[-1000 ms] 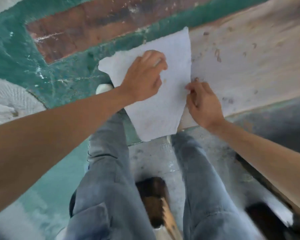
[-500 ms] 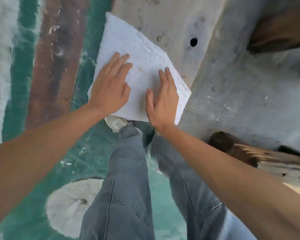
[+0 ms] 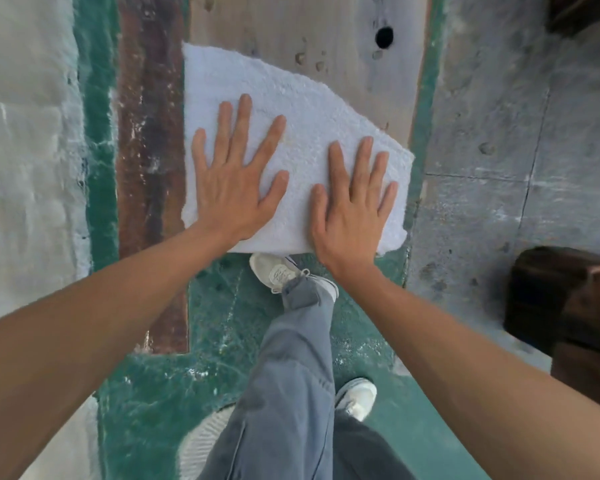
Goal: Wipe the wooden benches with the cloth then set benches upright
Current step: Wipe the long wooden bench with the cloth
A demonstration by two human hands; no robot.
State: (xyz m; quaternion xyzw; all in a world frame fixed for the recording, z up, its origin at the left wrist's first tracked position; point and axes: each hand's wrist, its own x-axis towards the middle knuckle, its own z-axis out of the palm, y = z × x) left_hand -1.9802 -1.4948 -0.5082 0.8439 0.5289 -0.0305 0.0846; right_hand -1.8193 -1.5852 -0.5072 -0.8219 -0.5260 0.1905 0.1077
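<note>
A white cloth (image 3: 302, 109) lies spread flat over the near end of a pale, weathered wooden bench (image 3: 333, 32), which runs away from me and has a dark round hole near its far part. My left hand (image 3: 232, 178) presses flat on the cloth's left half, fingers spread. My right hand (image 3: 354, 202) presses flat on its right half, fingers also spread. Neither hand grips the cloth; both palms rest on top. The bench's near edge is hidden under the cloth.
Green painted floor (image 3: 160, 393) with a brown strip (image 3: 149, 133) lies left of the bench, grey concrete slabs (image 3: 499, 133) to the right. A dark wooden piece (image 3: 561, 299) sits at the right edge. My legs and white shoes (image 3: 278, 271) stand just below the bench.
The view has swung so the bench now runs straight ahead. Both hands went from pinching the cloth to lying flat on it, and have spread wider apart with fingers splayed.
</note>
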